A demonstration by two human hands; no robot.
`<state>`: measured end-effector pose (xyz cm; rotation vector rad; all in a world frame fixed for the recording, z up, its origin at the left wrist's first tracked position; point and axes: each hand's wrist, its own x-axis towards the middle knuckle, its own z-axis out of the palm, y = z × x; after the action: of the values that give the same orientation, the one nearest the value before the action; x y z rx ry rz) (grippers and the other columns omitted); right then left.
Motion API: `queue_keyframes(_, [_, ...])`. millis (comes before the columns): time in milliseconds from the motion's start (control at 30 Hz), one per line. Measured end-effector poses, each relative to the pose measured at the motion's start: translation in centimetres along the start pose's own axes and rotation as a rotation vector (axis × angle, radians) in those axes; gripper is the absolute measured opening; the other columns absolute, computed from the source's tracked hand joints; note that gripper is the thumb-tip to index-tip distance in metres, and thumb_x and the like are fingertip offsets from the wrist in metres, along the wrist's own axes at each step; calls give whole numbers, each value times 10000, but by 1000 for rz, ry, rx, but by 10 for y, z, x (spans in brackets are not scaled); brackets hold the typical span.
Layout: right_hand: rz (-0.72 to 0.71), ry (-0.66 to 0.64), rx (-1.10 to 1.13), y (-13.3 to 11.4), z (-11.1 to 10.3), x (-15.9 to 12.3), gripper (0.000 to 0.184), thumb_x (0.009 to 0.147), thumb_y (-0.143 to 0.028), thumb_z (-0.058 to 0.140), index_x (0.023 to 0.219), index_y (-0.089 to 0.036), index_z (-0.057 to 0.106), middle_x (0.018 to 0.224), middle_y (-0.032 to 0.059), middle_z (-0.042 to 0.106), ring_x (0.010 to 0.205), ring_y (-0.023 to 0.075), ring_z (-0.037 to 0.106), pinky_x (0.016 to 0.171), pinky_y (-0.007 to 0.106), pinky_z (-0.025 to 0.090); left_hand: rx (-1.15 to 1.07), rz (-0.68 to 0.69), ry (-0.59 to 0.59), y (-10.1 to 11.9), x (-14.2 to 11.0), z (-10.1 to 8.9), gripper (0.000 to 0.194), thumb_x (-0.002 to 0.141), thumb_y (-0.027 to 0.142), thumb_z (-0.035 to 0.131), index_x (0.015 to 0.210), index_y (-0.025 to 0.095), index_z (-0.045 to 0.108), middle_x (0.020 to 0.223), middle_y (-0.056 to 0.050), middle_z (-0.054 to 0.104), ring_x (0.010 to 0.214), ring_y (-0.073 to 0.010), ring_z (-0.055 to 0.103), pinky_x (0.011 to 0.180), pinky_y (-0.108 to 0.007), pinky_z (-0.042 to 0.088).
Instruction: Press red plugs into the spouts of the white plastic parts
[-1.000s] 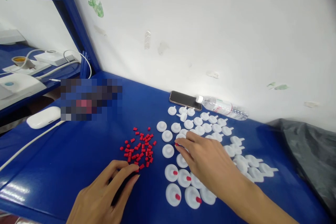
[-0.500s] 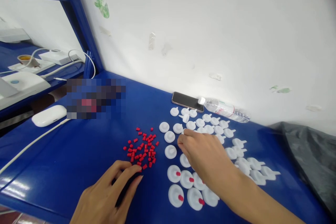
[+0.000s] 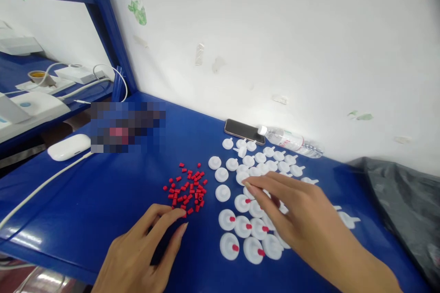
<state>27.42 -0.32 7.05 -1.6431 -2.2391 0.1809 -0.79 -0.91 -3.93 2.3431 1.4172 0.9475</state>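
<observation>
My left hand (image 3: 146, 242) is at the near edge of a pile of small red caps (image 3: 187, 187). Its index fingertip meets one of them, while the thumb stays a little apart. Over the white, funnel-like plastic discs with spouts (image 3: 222, 193) is my right hand (image 3: 292, 210). Its thumb and index tips are pinched beside a white disc (image 3: 242, 177); what they hold, if anything, is hidden. Several discs in the near rows carry a red cap (image 3: 235, 247) on the spout. My right hand and forearm cover part of the disc group.
Along the wall lie a phone (image 3: 244, 131) and a plastic water bottle (image 3: 290, 141). A dark plastic bag (image 3: 398, 206) is at the right. On the left are a white case (image 3: 68, 147), a white cable (image 3: 44, 190) and a blue frame post (image 3: 108, 23).
My right hand has shifted slightly right, uncovering a disc with a red cap on its spout. My left hand's index fingertip remains beside the red caps. The view has tilted slightly.
</observation>
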Motion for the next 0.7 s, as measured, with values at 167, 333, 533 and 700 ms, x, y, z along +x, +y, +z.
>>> queue_keyframes(167, [35,45,-83,15,-10,-39,236,1088,-351,540,1135,-294,764,996,20,781,840,192,762,641,287,584,-29,47,81,4,-1,-1,160,1075,343,572,1195,288,663,1057,10,686,819,-102,714,706,-183,545])
queue_keyframes(333, [74,-42,-120,19,15,-31,209,1010,-314,695,1182,-240,788,955,42,739,805,213,748,673,335,595,-90,133,111,25,15,-5,124,1067,256,571,1154,269,658,1042,16,674,861,-91,694,795,-183,522])
queue_keyframes(533, [110,-71,71,9,13,-11,113,1026,-271,677,1052,-263,787,1042,11,737,622,103,692,595,255,531,-114,164,126,54,43,-13,141,1066,279,539,1109,263,672,970,21,709,700,-101,677,644,-212,525])
queue_keyframes(700, [100,5,367,-11,-6,-16,162,1111,-358,500,1191,-279,617,1142,10,766,915,149,758,638,234,569,-146,127,61,58,47,-8,255,1044,416,578,1251,300,673,882,41,749,587,-110,661,489,-198,498])
